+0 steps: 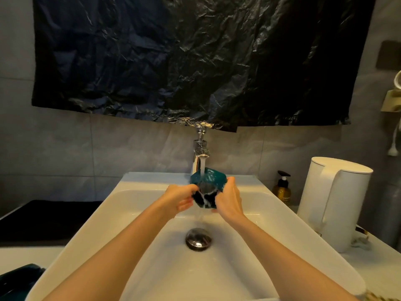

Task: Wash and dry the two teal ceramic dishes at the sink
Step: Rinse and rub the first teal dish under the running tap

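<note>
Teal and glazed, the dish (213,180) is held up over the white sink (130,213), tipped on its side right under the chrome faucet (200,148). The water stream (202,168) runs onto it and spills off its dark lower part toward the drain plug (198,238). The person's left hand (181,197) grips the dish's left side, fingers curled round the edge; the right hand (230,200) holds the right side, thumb up along the rim and the other fingers tucked under. At the counter's lower left corner sits another dark teal piece (19,279), cut off so I cannot tell its shape. Right of the basin stand an amber pump bottle (282,189) and a white kettle (334,203), the bottle nearer the wall. A dark mat (43,220) lies left of the sink, and a crinkled black plastic sheet (173,61) hangs on the wall above the faucet
</note>
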